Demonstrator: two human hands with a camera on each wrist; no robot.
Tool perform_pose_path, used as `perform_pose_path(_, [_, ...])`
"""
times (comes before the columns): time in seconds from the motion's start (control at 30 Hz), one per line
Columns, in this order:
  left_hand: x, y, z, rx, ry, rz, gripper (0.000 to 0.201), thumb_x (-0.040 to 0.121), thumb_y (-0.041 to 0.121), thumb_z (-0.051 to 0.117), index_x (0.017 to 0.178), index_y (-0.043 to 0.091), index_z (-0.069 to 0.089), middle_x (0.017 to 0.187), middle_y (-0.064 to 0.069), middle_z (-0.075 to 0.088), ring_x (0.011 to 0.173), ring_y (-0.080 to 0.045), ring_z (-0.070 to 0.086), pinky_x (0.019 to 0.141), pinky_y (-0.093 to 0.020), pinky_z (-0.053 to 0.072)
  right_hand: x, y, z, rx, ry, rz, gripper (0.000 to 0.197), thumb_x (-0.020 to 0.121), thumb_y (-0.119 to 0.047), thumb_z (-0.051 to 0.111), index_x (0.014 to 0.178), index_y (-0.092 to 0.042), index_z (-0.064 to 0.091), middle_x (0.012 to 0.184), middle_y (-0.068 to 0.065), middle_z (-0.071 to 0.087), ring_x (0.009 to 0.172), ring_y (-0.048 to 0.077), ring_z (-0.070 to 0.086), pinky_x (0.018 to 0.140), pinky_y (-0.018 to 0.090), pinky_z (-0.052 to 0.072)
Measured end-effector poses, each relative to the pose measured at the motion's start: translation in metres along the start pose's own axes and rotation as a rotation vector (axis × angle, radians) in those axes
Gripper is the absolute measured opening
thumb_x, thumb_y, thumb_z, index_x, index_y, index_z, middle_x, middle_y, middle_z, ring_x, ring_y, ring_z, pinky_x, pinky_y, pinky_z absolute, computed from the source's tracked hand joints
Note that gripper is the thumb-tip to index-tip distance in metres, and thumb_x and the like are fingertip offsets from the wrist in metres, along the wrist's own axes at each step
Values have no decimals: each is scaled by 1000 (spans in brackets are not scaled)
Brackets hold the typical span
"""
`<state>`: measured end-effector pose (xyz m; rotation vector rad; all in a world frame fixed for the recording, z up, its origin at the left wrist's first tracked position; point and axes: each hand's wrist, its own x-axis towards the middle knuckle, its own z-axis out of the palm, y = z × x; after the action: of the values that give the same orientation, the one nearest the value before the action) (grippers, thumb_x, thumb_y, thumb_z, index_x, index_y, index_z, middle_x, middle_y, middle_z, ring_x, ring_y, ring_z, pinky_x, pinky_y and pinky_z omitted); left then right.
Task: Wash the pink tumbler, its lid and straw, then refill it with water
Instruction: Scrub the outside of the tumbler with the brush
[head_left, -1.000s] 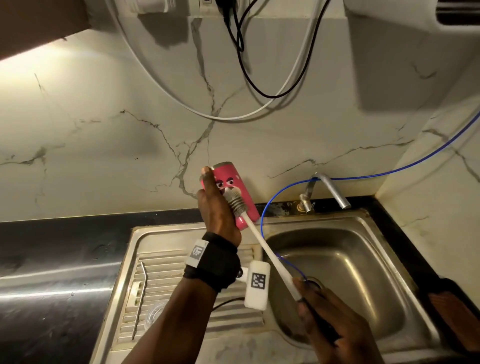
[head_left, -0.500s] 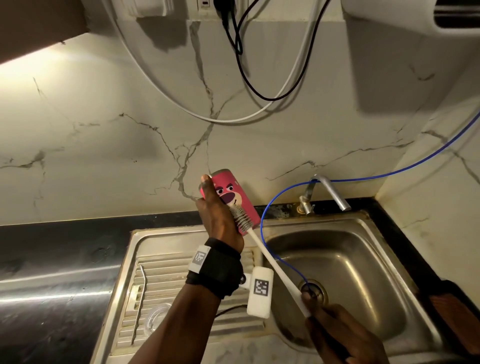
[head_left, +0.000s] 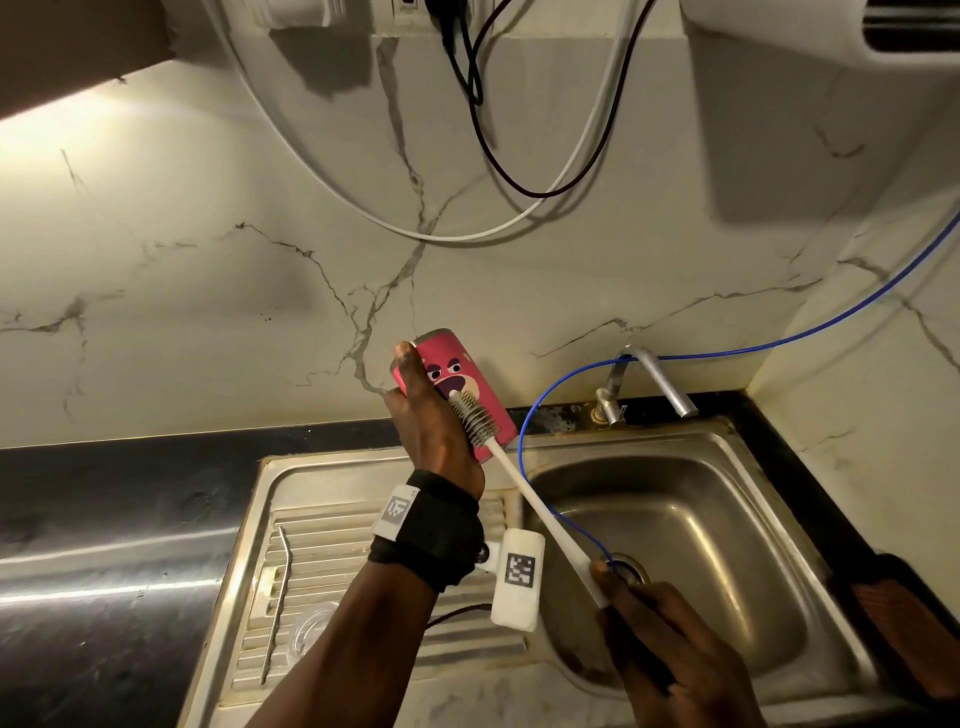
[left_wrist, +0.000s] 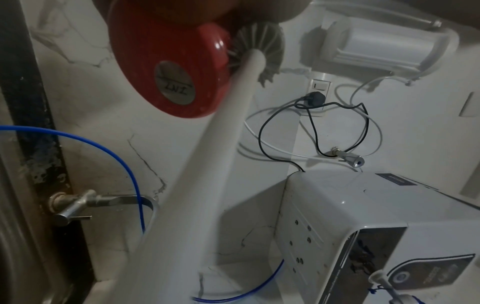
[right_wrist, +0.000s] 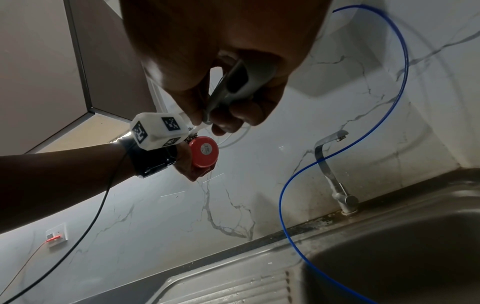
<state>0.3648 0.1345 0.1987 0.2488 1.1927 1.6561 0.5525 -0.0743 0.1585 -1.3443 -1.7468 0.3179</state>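
My left hand (head_left: 426, 415) grips the pink tumbler (head_left: 457, 374) with a bear face, held tilted above the sink's back left corner. Its round base (left_wrist: 174, 82) faces the left wrist camera; the base (right_wrist: 203, 151) also shows in the right wrist view. My right hand (head_left: 660, 639) grips the grey handle (right_wrist: 236, 82) of a long white bottle brush (head_left: 540, 514). The grey bristle head (head_left: 475, 415) lies against the tumbler's outer side. A bent metal straw (head_left: 278, 592) and a clear lid (head_left: 309, 629) lie on the drainboard.
The steel sink (head_left: 691, 551) has a drain (head_left: 628, 569) and a tap (head_left: 654, 379) at its back edge. A blue tube (head_left: 524, 447) loops down into the basin. A white appliance (left_wrist: 363, 226) hangs on the wall at right. Cables (head_left: 498, 156) dangle above. Black counter (head_left: 104, 493) lies left.
The brush head slid down the tumbler's side and came back up toward the bear's face. The tumbler stays in my left hand, shifted slightly.
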Motion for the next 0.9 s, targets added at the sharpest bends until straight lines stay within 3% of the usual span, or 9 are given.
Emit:
perform_pose_path(0.1, [4,4,1,3,11,4,77,95,80,52,134,14,60,115,-17,77,96,-30,79,77,-49,67,-1,-1,-1,3,-21,-6,40,94,-37,60,133,-33,70,99,-17,63,79,-4,61,75,4,45])
perform_pose_path(0.3, [7,16,1,-16,64,18,68,98,77,51,130,17,60,115,-13,73,105,-35,74,89,-56,63,-8,3,-15,-53,-35,0,38,95,-40,60,130,-32,71,99,-14,67,81,-13,57,77,-3,39])
perform_pose_path(0.47, [-11,-1,3,55,-19,-19,72,97,79,48,133,16,58,115,-16,74,99,-31,77,86,-55,65,12,4,-8,29,-23,18,44,95,-36,62,139,-32,66,103,-9,68,87,3,68,76,13,53])
perform_pose_path(0.57, [-5,5,1,21,8,-5,75,96,80,50,133,15,59,114,-16,76,98,-32,78,81,-52,66,12,5,-11,50,-29,18,43,96,-38,62,138,-33,66,100,-10,67,83,2,67,75,11,51])
perform_pose_path(0.7, [3,20,-2,-15,66,25,68,98,75,52,134,18,58,112,-14,75,102,-34,76,84,-53,65,0,8,-19,-1,-29,-13,38,93,-35,64,130,-28,72,95,-15,65,76,-7,61,74,6,45])
perform_pose_path(0.83, [-9,6,6,20,4,-13,71,98,77,51,132,16,58,114,-14,75,99,-31,76,84,-53,65,5,8,-17,11,-25,37,40,94,-37,63,131,-27,72,100,-12,68,84,-1,66,76,8,49])
perform_pose_path(0.9, [-12,-2,12,20,-39,-25,77,94,80,52,131,13,61,113,-16,76,95,-31,78,81,-53,66,9,10,-16,19,-13,42,41,94,-36,64,133,-26,70,100,-10,68,84,3,67,74,15,53])
